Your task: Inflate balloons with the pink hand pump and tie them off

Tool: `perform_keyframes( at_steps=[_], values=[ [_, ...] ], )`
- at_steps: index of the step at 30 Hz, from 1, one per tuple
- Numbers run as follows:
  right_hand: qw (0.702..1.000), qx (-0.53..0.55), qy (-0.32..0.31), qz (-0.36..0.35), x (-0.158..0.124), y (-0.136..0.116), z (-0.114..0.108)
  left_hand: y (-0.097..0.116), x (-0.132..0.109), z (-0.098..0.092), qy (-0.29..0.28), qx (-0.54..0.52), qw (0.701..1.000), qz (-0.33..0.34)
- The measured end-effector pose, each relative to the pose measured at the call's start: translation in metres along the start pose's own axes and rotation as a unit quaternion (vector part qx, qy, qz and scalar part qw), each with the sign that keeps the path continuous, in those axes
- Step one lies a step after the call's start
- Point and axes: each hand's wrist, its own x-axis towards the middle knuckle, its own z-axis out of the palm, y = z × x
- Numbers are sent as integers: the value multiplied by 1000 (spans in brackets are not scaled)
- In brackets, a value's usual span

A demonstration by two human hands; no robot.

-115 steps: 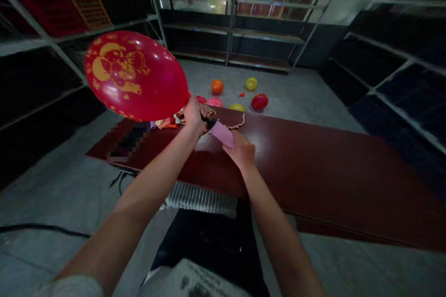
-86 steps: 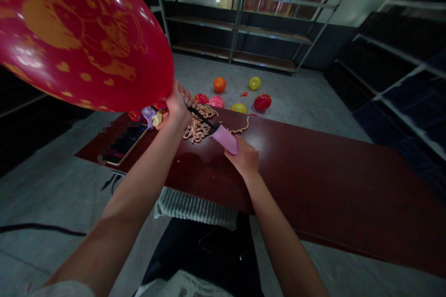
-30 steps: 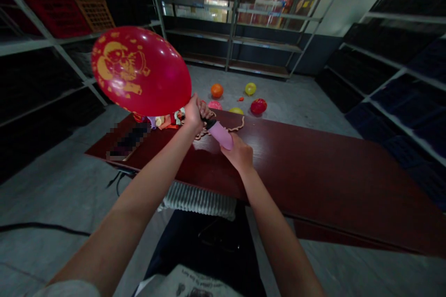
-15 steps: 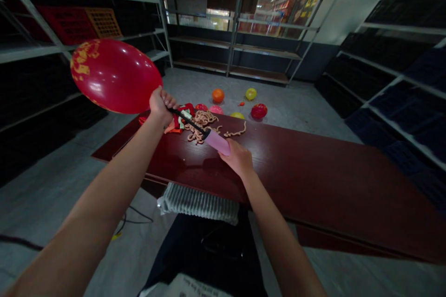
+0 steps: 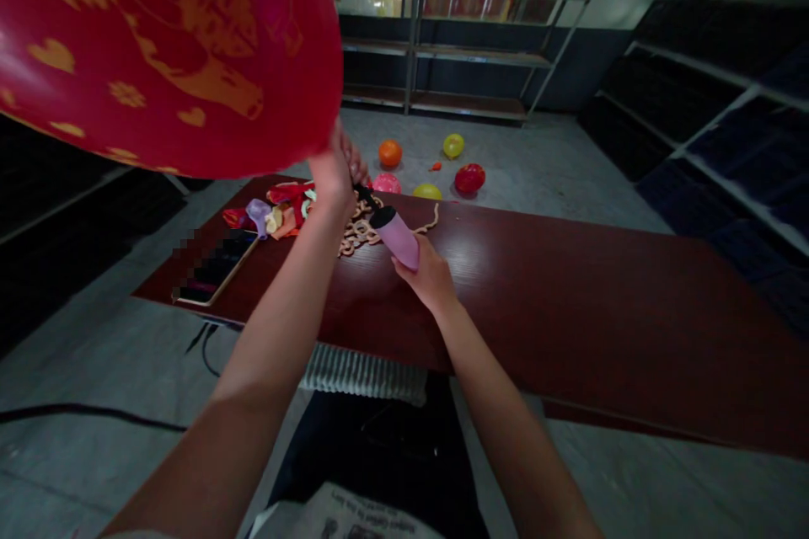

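A big red balloon (image 5: 170, 59) with orange printed figures and hearts fills the upper left. My left hand (image 5: 334, 173) is closed around its neck, at the far end of a pump's black rod. The pink balloon pump (image 5: 398, 237) has its barrel in my right hand (image 5: 431, 276), whose fingers wrap around the lower end. Only a short piece of the rod shows between the barrel and my left hand. Behind the pump, tangled beige cord-like pieces (image 5: 360, 237) lie on the table, beside limp uninflated balloons (image 5: 287, 209). My left fingers hide the balloon's mouth.
The dark red table (image 5: 569, 295) spans the view, with a phone (image 5: 221, 265) near its left end. Inflated balloons, including an orange one (image 5: 390, 153) and a red one (image 5: 469, 178), lie on the floor beyond. Metal shelves (image 5: 480, 55) stand behind; a black cable (image 5: 94, 413) crosses the floor.
The red balloon looks much larger and nearer. My left hand has come closer to the pump barrel, so less rod shows. My right hand keeps its grip. The phone is now uncovered.
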Motion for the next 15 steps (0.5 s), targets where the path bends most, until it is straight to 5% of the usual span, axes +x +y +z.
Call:
perform_keyframes(
  at_steps=[5, 15],
  values=[
    [999, -1, 10, 36, 1, 1, -1, -42, -5, 3, 4, 8, 1000, -25],
    [998, -29, -3, -63, -4, -2, 8, -14, 8, -57, 46, -58, 994, -79]
  ],
)
